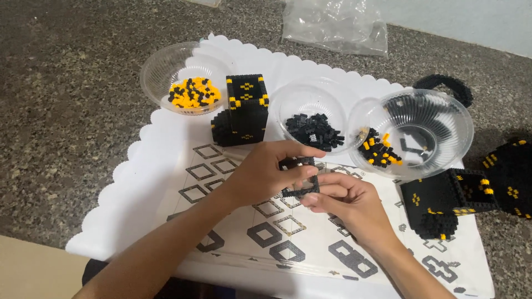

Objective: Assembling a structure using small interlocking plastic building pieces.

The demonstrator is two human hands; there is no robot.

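Both of my hands meet over a printed instruction sheet (266, 232). My left hand (260, 174) and my right hand (349, 202) pinch a small black brick frame (302, 191) between their fingertips, with another small black piece (293, 162) showing just above the left fingers. A tall black block with yellow marks (244, 111) stands behind my left hand. A bowl of small black bricks (313, 130) sits right behind the hands.
A clear bowl of yellow and black bricks (191, 91) sits at the back left. A tilted clear bowl (413, 133) with mixed bricks leans at the right. Black built parts (443, 199) lie to the right, on a white scalloped mat (138, 166). A plastic bag (335, 22) rests at the back.
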